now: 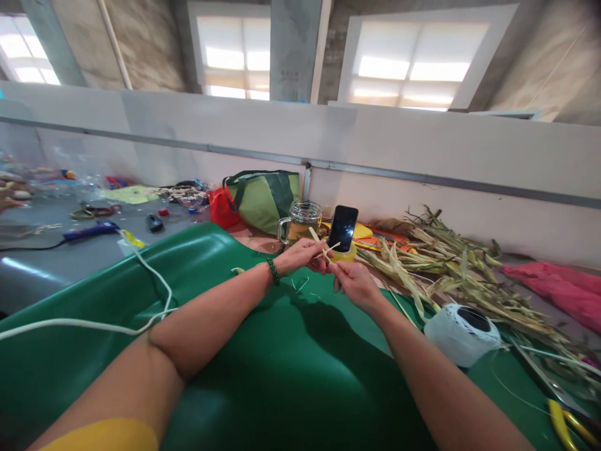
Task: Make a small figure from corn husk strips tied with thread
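Observation:
Pale strips of dried husk (313, 234) stick out between my fingers, crossing one another above the green mat (291, 351). My left hand (303, 255), with a dark green beaded bracelet (273, 271) at its wrist, is closed on the strips. My right hand (354, 280) pinches their lower right end, its fingertips close to those of the left. Just behind the hands a phone (343, 227) leans upright on a yellow roll (346, 254). Short bits of light thread (300, 285) lie on the mat below the hands.
A glass mug (303, 219) stands behind my left hand, near a green bag (267, 200). Dried husks (469, 269) pile up at right, with a white thread spool (462, 335) and yellow-handled scissors (563, 423). A white cable (89, 322) crosses the left; a blue glue gun (91, 232) lies beyond.

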{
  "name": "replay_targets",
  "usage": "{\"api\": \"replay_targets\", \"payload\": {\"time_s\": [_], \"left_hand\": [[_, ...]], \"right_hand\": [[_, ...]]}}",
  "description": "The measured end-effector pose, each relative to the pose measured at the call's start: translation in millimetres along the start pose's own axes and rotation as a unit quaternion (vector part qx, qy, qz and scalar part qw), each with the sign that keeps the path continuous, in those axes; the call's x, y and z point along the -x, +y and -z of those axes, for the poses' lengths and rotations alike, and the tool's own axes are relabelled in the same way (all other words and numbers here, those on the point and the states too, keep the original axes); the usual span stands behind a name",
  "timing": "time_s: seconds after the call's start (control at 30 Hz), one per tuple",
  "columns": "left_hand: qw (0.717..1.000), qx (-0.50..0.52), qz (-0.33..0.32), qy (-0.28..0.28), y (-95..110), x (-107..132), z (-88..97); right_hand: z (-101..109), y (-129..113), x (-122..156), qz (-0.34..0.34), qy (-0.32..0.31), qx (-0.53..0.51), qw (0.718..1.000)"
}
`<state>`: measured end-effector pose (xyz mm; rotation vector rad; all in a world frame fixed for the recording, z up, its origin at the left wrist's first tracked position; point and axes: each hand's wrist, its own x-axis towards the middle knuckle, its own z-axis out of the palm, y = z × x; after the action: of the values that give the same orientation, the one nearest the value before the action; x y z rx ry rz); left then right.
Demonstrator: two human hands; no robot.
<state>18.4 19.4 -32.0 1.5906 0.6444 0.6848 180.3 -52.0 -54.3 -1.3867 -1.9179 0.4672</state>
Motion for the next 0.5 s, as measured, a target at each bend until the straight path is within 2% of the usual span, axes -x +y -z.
{"api": "replay_targets", "payload": {"time_s": [0.13,0.27,0.4,0.5], "left_hand": [[1.000,-0.005,-0.013,-0.010,2,2,2.7],[0.999,-0.030,-0.042,-0.004,0,2,-1.8],[1.000,-0.006,-0.007,0.022,-5,0,-5.7],[0.998,0.018,0.024,0.059,-4,-3,-1.5]], "right_hand": [[10,12,-4,0.005,0.003,0.012,1.000],[10,5,0,0.029,0.011,0.032,0.999],[1,-10,6,0.078,0.043,0.168,0.982],[5,-15,8,0.081,0.045,0.174,0.980]]}}
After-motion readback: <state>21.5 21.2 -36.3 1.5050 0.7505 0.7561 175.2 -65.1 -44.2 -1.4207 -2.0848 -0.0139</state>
